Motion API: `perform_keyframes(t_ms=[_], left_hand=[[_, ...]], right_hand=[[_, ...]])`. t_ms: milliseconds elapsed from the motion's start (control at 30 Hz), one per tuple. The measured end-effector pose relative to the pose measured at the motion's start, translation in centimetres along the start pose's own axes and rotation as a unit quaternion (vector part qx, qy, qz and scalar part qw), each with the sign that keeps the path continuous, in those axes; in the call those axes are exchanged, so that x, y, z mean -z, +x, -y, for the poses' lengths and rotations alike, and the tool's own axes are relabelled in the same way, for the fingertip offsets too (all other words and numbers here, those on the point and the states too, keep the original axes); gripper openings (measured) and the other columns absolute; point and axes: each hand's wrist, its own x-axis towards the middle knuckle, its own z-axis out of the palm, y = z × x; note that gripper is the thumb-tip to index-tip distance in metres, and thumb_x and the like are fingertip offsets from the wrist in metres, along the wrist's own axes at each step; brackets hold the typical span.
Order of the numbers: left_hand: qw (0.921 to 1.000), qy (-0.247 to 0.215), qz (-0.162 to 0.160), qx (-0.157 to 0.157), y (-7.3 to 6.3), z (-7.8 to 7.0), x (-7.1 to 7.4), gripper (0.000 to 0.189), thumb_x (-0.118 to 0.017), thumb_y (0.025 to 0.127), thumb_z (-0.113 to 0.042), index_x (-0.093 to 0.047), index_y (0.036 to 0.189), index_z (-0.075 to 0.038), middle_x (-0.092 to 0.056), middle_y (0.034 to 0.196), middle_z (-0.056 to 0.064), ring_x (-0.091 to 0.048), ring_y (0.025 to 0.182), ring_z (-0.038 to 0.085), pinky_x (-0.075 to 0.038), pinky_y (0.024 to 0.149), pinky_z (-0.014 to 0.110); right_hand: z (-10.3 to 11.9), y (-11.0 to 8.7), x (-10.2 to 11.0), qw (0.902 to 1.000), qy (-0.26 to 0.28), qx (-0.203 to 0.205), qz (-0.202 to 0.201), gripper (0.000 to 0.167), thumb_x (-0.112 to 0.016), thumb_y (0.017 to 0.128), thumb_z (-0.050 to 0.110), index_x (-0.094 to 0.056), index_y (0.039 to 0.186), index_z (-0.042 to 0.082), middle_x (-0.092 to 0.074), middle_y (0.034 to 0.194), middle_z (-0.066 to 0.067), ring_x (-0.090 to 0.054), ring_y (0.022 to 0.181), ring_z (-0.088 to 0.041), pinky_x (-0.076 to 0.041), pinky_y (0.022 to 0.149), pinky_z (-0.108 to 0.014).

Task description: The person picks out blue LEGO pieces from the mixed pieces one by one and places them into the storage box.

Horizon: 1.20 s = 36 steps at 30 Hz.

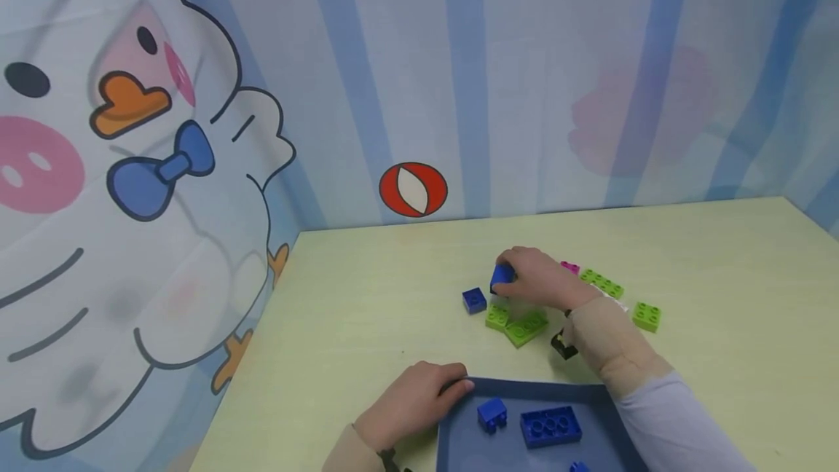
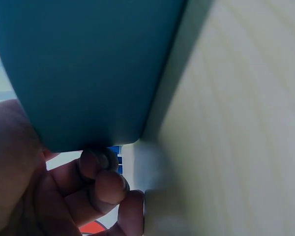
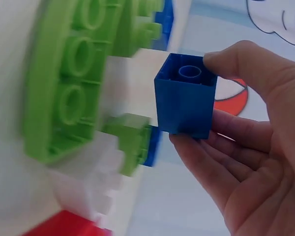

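Note:
My right hand (image 1: 540, 279) pinches a tall blue brick (image 3: 184, 105) between thumb and fingers, and its hollow underside faces the right wrist camera. Below that hand lie a small green brick (image 1: 497, 316) and a longer green brick (image 1: 526, 328); a square blue brick (image 1: 474, 301) sits just left of them. At the near edge of the table, my left hand (image 1: 419, 399) grips the far left corner of a grey-blue tray (image 1: 511, 451). Inside the tray are a small blue brick (image 1: 491, 414), an upturned long blue brick (image 1: 550, 428) and part of another blue piece (image 1: 579, 467).
Right of my right hand are a long green brick (image 1: 601, 283), a square green brick (image 1: 647, 317) and a pink brick (image 1: 569, 266). A white brick (image 3: 83, 177) is partly hidden by the arm in the head view. A printed cloth backdrop (image 1: 524, 93) rises behind the table.

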Motion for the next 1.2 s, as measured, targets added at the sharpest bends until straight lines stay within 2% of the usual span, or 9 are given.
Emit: perform_keyframes(t_ms=[200, 333, 533, 733, 967, 1200], left_hand=[[1.0000, -0.004, 0.002, 0.000, 0.3, -0.1, -0.1, 0.024, -0.054, 0.106, -0.032, -0.058, 0.085, -0.020, -0.044, 0.065, -0.011, -0.043, 0.058, 0.004, -0.038, 0.059, 0.023], [0.9999, 0.005, -0.002, -0.012, 0.4, 0.0, -0.2, 0.024, -0.054, 0.106, -0.032, -0.057, 0.085, -0.021, -0.042, 0.065, -0.011, -0.043, 0.059, 0.004, -0.038, 0.061, 0.023], [0.9999, 0.003, -0.004, -0.013, 0.3, -0.2, -0.1, 0.024, -0.054, 0.105, -0.032, -0.056, 0.084, -0.021, -0.042, 0.065, -0.011, -0.044, 0.059, 0.004, -0.038, 0.060, 0.023], [0.9999, -0.013, -0.002, -0.006, 0.0, 0.1, -0.1, 0.023, -0.055, 0.105, -0.032, -0.058, 0.085, -0.021, -0.045, 0.065, -0.011, -0.045, 0.059, 0.004, -0.039, 0.060, 0.024], [0.9996, -0.027, 0.001, 0.003, 0.0, 0.5, -0.1, 0.023, -0.054, 0.105, -0.032, -0.060, 0.086, -0.021, -0.047, 0.066, -0.011, -0.046, 0.059, 0.004, -0.040, 0.059, 0.024], [0.9995, -0.031, 0.004, -0.006, 0.3, 0.5, -0.2, 0.023, -0.054, 0.105, -0.033, -0.060, 0.086, -0.021, -0.047, 0.066, -0.011, -0.046, 0.059, 0.004, -0.040, 0.060, 0.023]], right_hand=[[0.8, -1.1, 2.5, 0.9993, 0.018, 0.023, -0.024, 0.053, -0.071, 0.095, 0.029, -0.057, 0.134, -0.004, -0.063, 0.119, -0.016, -0.062, 0.103, -0.027, -0.051, 0.089, -0.045], [1.7, -2.0, 3.9, 0.9991, 0.012, 0.024, -0.033, 0.053, -0.071, 0.096, 0.030, -0.057, 0.135, -0.002, -0.063, 0.118, -0.013, -0.061, 0.102, -0.025, -0.051, 0.089, -0.045], [1.5, -4.6, 5.2, 0.9994, -0.027, 0.019, -0.013, 0.053, -0.073, 0.094, 0.030, -0.059, 0.135, 0.000, -0.062, 0.124, -0.015, -0.063, 0.106, -0.029, -0.050, 0.093, -0.048], [1.2, -8.0, 6.0, 0.9975, -0.061, 0.036, 0.001, 0.051, -0.075, 0.092, 0.032, -0.062, 0.132, 0.002, -0.063, 0.118, -0.011, -0.062, 0.093, -0.020, -0.054, 0.084, -0.043], [1.8, -12.2, 6.3, 0.9929, -0.068, 0.089, 0.041, 0.051, -0.074, 0.092, 0.037, -0.065, 0.132, 0.007, -0.060, 0.134, -0.019, -0.061, 0.119, -0.037, -0.053, 0.091, -0.047], [2.4, -15.2, 5.7, 0.9939, -0.053, 0.067, 0.070, 0.053, -0.075, 0.091, 0.043, -0.064, 0.133, 0.013, -0.061, 0.134, -0.011, -0.064, 0.113, -0.027, -0.055, 0.087, -0.041]])
